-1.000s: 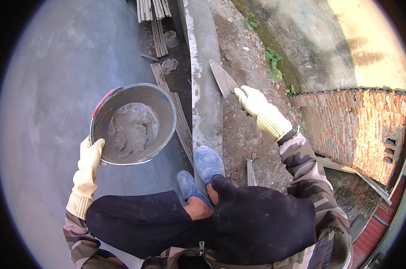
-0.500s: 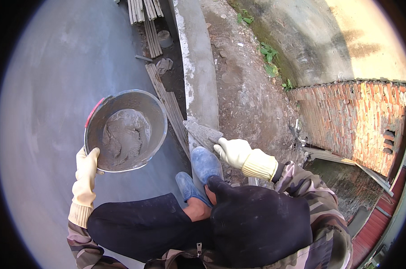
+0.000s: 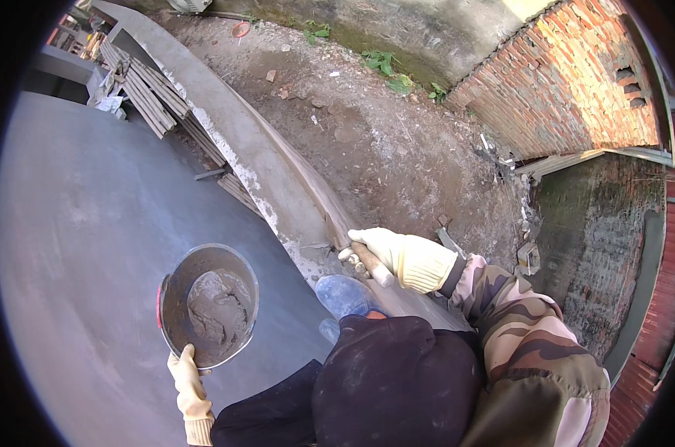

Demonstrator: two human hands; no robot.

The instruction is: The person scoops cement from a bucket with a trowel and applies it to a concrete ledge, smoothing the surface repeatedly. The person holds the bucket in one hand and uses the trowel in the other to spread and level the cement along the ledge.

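Observation:
My gloved left hand (image 3: 190,384) grips the rim of a round bucket (image 3: 175,322), thumb over the near edge. Wet grey mortar (image 3: 220,309) lies inside the bucket, which is tilted toward me above the smooth grey surface. My gloved right hand (image 3: 401,257) is closed round the wooden handle of a trowel (image 3: 370,264). Its blade is hard to make out against the grey concrete ledge (image 3: 278,197), and I cannot tell whether it touches. Below the trowel, a blue shoe (image 3: 345,296) rests by the ledge.
Smooth grey concrete (image 3: 114,246) spreads on the left. Wooden poles (image 3: 151,93) lie along the ledge's left side. Beyond the ledge is a rough dirt strip (image 3: 375,149) with rubble and green plants (image 3: 382,63). A brick wall (image 3: 561,82) stands at the far right.
The view has swung, so the ledge now runs diagonally. My right hand has turned the trowel over the ledge, its blade less visible than before. My left hand still holds the bucket, lower in view.

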